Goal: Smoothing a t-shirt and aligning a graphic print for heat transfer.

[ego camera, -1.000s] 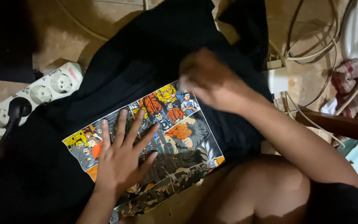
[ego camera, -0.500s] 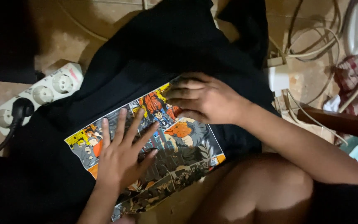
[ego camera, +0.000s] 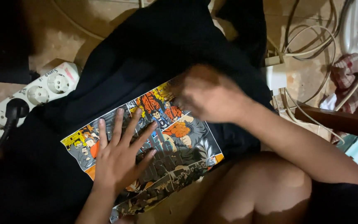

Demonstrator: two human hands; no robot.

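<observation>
1. A black T-shirt (ego camera: pixel 154 54) lies spread on the tiled floor (ego camera: pixel 67 29), its colourful comic-style print (ego camera: pixel 175 141) facing up.
2. The left hand (ego camera: pixel 119 159) rests flat on the print, fingers spread and palm down, gripping nothing.
3. The right hand (ego camera: pixel 206 97) lies over the print's upper right corner; it is blurred, so I cannot tell whether its grip is spread or pinching cloth.
4. A bare knee (ego camera: pixel 253 191) sits just beside the print's lower right edge.
5. A white power strip (ego camera: pixel 42 93) with a black plug (ego camera: pixel 15 110) lies left of the shirt.
6. White cables (ego camera: pixel 307 37) loop on the floor to the right, near a checked cloth (ego camera: pixel 349 74).
</observation>
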